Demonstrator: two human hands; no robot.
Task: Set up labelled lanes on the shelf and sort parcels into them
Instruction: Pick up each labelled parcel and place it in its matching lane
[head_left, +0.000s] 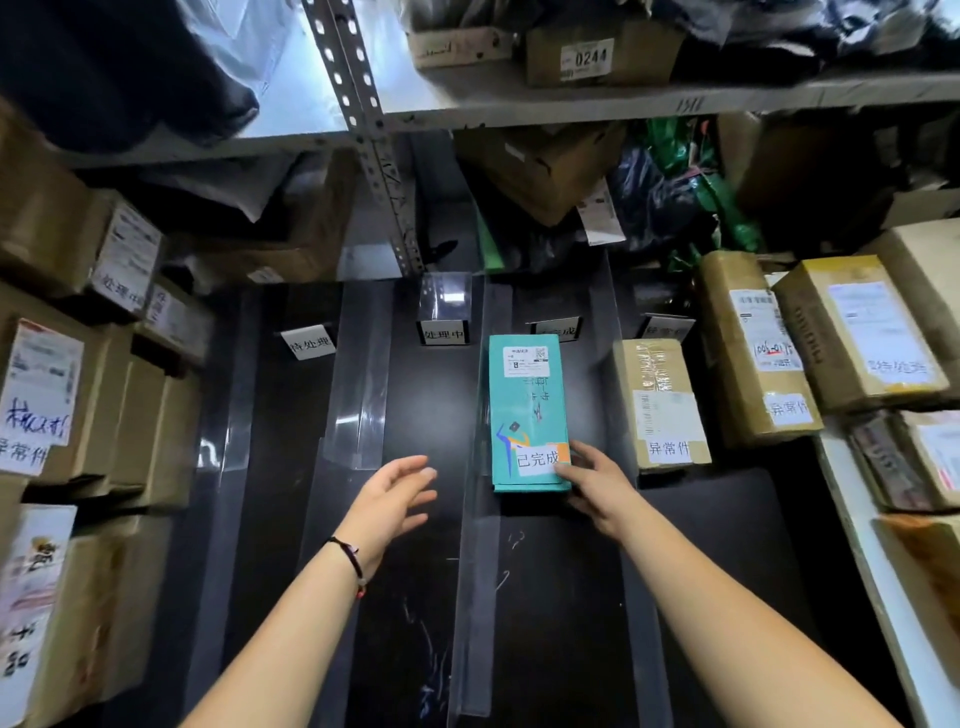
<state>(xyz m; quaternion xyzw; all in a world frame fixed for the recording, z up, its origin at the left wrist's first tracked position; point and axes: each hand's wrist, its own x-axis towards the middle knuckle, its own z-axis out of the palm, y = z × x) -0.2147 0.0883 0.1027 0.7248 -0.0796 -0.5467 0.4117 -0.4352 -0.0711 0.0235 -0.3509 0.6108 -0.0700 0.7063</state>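
Teal parcel (524, 410) lies flat and lengthwise in the third lane of the shelf (737, 525), between clear dividers (475, 571), its far end just below the 已完成 sign (556, 330). Its own tag reads the same, so we judge it sits where it belongs. Our right hand (597, 480) touches its near right corner, the fingers (563, 467) nearly straight with tips on the tag and not wrapped round the box; to us that looks like nudging it back and square, not carrying it. Our left hand (392, 493) hovers over the next lane to the left, spread and holding nothing, apart from the parcel, probably free for the next pick. One lane to the right a brown parcel (660, 405) tagged 异常件 lies below its matching sign (667, 327), and more boxes wait stacked on both sides
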